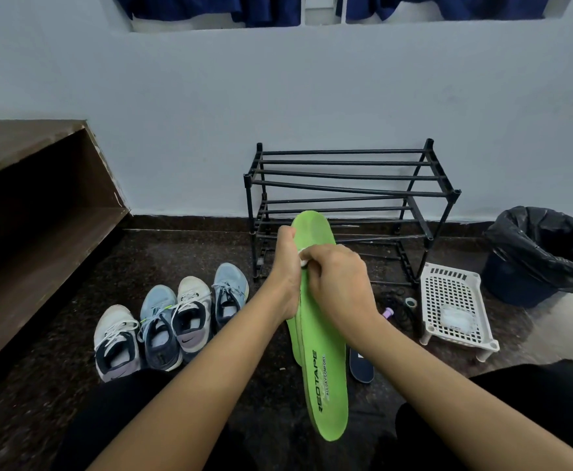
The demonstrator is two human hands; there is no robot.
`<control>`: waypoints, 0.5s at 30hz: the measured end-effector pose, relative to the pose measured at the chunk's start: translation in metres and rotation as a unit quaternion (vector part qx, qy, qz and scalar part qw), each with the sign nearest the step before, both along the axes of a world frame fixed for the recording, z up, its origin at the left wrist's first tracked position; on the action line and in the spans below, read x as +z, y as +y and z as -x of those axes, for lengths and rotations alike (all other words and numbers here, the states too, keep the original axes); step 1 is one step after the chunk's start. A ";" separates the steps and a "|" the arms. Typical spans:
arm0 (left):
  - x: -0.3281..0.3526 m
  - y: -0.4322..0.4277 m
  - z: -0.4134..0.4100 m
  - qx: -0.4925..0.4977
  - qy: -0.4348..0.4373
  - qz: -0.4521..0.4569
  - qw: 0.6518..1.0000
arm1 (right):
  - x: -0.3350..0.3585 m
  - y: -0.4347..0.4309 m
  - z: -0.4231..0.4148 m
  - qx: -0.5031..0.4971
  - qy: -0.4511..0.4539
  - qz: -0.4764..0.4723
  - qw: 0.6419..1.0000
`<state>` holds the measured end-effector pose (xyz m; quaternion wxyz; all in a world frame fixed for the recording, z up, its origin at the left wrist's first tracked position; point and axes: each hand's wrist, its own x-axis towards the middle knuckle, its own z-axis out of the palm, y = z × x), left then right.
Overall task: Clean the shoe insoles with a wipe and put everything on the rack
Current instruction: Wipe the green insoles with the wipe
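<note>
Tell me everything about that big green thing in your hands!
It is a bright green shoe insole, long and flat with rounded ends, looking like soft foam. Black letters near its close end read REDTAPE, with small white words beside them. It is held in the air, far end pointing toward the black rack. The left hand grips its left edge, and the right hand presses a white wipe on top.

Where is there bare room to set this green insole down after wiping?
The top tier of the black rack is bare, as is the floor between sneakers and rack. Crowded: cords and tape roll between rack and white basket.
</note>
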<state>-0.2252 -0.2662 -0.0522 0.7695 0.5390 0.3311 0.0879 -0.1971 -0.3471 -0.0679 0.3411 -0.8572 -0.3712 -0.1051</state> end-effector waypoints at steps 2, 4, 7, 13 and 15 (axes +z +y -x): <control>-0.002 -0.003 -0.001 -0.009 -0.002 -0.005 1.000 | 0.003 -0.001 -0.006 -0.007 0.001 -0.017 1.000; -0.001 -0.009 -0.001 -0.019 -0.024 -0.009 0.999 | 0.011 -0.003 -0.014 -0.028 -0.013 -0.036 0.999; -0.002 -0.018 -0.001 -0.046 -0.059 0.015 0.997 | 0.021 -0.009 -0.031 -0.071 -0.022 -0.058 0.996; -0.001 -0.014 -0.001 -0.050 -0.063 0.014 0.997 | 0.020 -0.008 -0.028 -0.069 -0.024 -0.054 0.996; 0.000 -0.009 -0.001 -0.030 -0.045 0.005 0.999 | 0.014 -0.005 -0.017 -0.049 -0.025 -0.031 0.998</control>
